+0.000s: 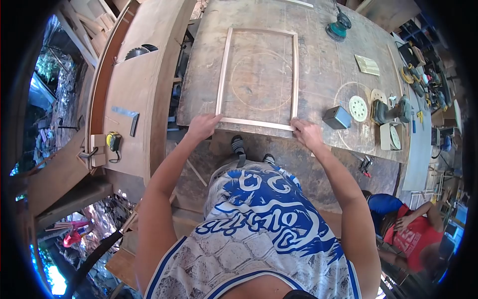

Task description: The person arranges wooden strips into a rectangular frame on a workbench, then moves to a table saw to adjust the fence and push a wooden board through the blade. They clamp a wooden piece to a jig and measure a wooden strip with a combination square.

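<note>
A rectangular frame of thin wooden strips (256, 123) lies flat on the worn wooden table (318, 74), its near strip close to the table's front edge. My left hand (203, 126) has its fingers closed on the near left corner of the frame. At the near right corner, my right hand (306, 132) grips the frame where two strips meet. The fingertips of both hands are small in view and partly hidden.
A green sander (338, 28), a dark metal box (337, 118), a sanding disc (358, 108) and a drill (391, 110) stand to the right. Leftward are a saw blade (141, 51) and tape measure (114, 141). A person in red (416, 239) is at lower right.
</note>
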A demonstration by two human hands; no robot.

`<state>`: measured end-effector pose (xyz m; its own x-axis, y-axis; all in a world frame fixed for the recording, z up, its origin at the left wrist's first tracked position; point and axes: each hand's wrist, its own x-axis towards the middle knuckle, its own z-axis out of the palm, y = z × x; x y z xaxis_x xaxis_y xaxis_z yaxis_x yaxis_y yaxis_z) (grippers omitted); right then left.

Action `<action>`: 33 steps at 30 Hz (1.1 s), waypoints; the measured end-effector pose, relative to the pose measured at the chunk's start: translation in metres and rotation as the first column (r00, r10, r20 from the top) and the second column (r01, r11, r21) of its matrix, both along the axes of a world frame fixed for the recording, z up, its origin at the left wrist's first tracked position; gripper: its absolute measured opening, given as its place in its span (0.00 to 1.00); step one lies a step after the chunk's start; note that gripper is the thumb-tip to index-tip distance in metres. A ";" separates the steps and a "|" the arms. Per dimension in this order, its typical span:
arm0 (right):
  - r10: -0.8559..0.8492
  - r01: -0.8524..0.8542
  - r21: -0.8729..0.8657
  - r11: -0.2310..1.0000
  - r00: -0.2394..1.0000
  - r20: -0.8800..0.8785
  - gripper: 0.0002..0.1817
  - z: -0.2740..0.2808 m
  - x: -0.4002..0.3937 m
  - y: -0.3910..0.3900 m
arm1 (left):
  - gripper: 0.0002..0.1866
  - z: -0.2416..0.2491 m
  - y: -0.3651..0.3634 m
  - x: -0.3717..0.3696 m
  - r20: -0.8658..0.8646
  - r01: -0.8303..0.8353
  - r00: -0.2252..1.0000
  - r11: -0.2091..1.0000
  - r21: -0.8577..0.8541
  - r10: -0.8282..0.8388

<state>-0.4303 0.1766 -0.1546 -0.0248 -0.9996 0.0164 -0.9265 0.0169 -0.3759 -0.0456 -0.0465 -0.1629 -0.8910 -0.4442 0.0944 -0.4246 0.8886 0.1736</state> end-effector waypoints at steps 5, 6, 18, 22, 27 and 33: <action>-0.088 0.088 -0.064 0.994 0.996 0.012 0.15 -0.009 0.009 0.005 | 0.25 0.004 0.009 -0.005 -0.065 -0.103 0.992 0.993 0.064 0.107; -0.109 0.112 -0.104 0.988 0.993 0.035 0.14 -0.015 0.012 0.007 | 0.25 0.003 0.010 -0.004 -0.080 -0.125 0.988 0.988 0.087 0.132; -0.295 0.300 0.009 0.954 0.933 0.207 0.16 -0.013 0.023 0.007 | 0.21 -0.004 0.000 0.007 -0.206 -0.150 0.956 0.952 0.266 0.208; -0.323 0.315 0.075 0.946 0.912 0.254 0.15 -0.012 0.018 0.004 | 0.22 -0.002 -0.009 0.011 -0.086 -0.123 0.984 0.943 0.310 0.156; -0.242 0.227 0.097 0.969 0.950 0.199 0.16 -0.005 0.010 -0.002 | 0.22 -0.005 -0.022 0.016 -0.070 -0.061 0.994 0.966 0.251 0.081; -0.216 0.207 0.087 0.974 0.970 0.109 0.14 0.001 0.011 -0.006 | 0.22 0.009 -0.039 0.010 0.050 0.071 0.996 0.985 0.158 -0.080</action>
